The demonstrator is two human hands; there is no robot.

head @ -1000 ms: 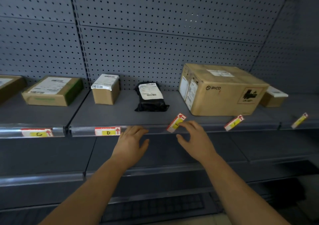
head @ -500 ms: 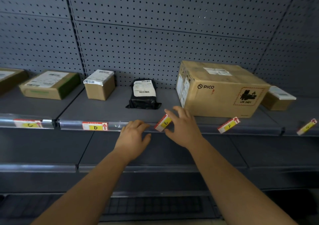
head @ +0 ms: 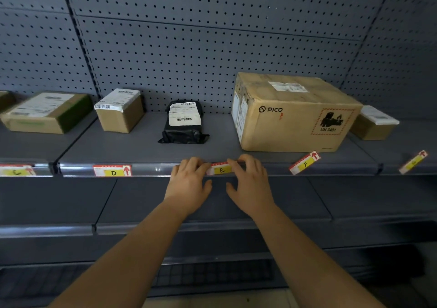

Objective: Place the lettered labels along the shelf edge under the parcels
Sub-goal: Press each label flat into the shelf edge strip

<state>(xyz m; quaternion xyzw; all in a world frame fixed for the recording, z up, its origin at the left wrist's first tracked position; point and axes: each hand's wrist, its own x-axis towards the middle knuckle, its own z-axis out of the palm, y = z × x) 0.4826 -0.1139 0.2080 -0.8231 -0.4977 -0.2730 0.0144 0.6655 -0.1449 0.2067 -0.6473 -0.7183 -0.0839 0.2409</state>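
The E label (head: 221, 169), red-white with a yellow patch, lies level along the shelf edge strip (head: 153, 168), a little right of the black bag parcel (head: 185, 122). My left hand (head: 189, 184) pinches its left end and my right hand (head: 248, 184) pinches its right end. The D label (head: 113, 171) sits flat in the strip under a small cardboard box (head: 120, 111). The C label (head: 17, 171) is at the far left. The F label (head: 305, 163) hangs tilted below the large PICO box (head: 293, 113). Another tilted label (head: 413, 162) is at the far right.
A flat green-sided box (head: 47, 112) stands at the left and a small box (head: 373, 123) behind the PICO box at the right. Perforated back panels (head: 212, 47) rise behind the shelf. Lower shelves (head: 118, 227) run beneath my arms.
The E label went from tilted in my right hand to level on the shelf edge. My left hand came up and took its left end.
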